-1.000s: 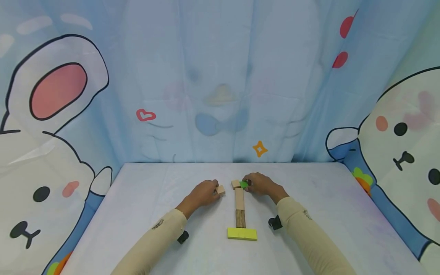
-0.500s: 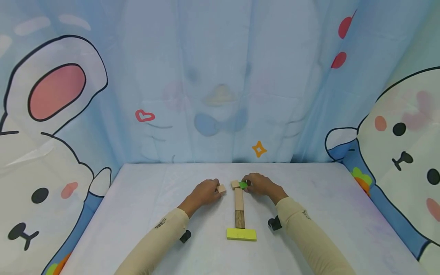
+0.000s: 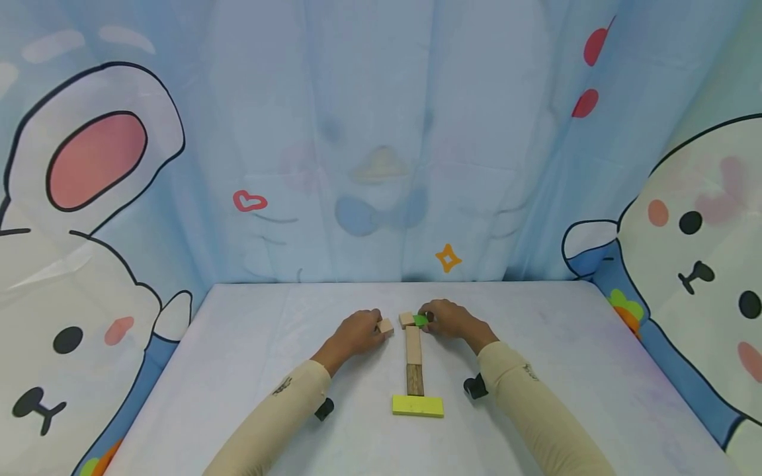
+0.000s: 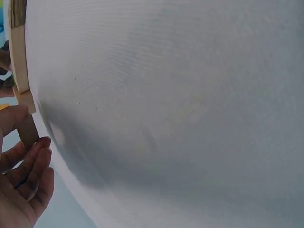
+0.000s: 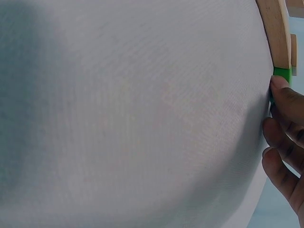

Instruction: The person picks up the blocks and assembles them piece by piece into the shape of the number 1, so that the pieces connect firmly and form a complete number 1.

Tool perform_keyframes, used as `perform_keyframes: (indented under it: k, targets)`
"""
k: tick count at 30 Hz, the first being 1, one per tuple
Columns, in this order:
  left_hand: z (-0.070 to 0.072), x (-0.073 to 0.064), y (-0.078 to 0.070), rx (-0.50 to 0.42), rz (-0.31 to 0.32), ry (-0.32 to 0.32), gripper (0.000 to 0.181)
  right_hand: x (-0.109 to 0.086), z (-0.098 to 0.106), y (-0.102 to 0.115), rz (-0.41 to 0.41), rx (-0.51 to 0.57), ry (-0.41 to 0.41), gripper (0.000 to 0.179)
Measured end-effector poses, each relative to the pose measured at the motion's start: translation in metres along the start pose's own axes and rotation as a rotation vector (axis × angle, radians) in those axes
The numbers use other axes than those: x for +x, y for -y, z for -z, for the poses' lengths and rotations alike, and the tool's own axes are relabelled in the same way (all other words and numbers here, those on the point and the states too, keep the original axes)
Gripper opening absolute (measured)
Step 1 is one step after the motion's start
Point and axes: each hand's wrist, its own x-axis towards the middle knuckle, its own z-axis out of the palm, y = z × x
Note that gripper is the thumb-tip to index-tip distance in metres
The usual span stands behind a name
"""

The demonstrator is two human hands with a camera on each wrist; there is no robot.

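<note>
My left hand [image 3: 359,332] pinches a small plain wooden block [image 3: 385,326] between thumb and fingers; the left wrist view shows this wooden block [image 4: 28,131] gripped near the end of the row. Just right of it, another plain wooden block [image 3: 407,319] lies at the far end of a row. Against that block sits a green block [image 3: 420,320], pinched by my right hand [image 3: 450,318]. In the right wrist view the thumb lies on the green block [image 5: 282,73], which meets a wooden plank's end. The right fingers partly hide the green block.
From the far blocks, a pale wooden block [image 3: 413,345] and a darker brown block [image 3: 415,380] run in line toward a yellow block [image 3: 418,406] lying crosswise. All lie on a white-covered table [image 3: 250,370]. A cartoon-printed curtain [image 3: 381,132] hangs behind.
My left hand has edged right with its wooden block, closer to the far end of the row. My right hand stays at the green block.
</note>
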Motion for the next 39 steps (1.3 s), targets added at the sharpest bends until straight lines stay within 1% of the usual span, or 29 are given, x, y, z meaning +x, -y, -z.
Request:
perform_keyframes:
  k: [6,11,17,24,29,33,39]
  targets:
    - [-0.001,0.002,0.0,0.012,-0.028,-0.023,0.031,0.0,-0.001,0.0,0.004,0.0,-0.004,0.037]
    - [-0.004,0.005,0.001,0.018,-0.043,-0.04,0.031,-0.001,0.0,0.0,0.009,0.004,-0.007,0.035]
    - [-0.006,0.007,-0.001,0.024,-0.04,-0.049,0.031,-0.002,0.001,-0.001,0.018,0.0,-0.011,0.035]
    - [-0.01,0.011,-0.001,0.004,-0.03,-0.051,0.03,-0.001,0.002,0.001,0.009,-0.005,-0.001,0.037]
    - [-0.013,0.013,-0.001,0.021,-0.025,-0.061,0.03,-0.001,0.002,0.001,0.016,-0.013,-0.005,0.036]
    - [-0.012,0.012,-0.002,0.029,-0.025,-0.073,0.03,-0.001,0.001,0.0,0.02,-0.021,-0.004,0.036]
    - [-0.009,0.01,-0.004,0.016,-0.019,-0.082,0.029,-0.001,0.001,0.0,0.01,-0.025,-0.004,0.037]
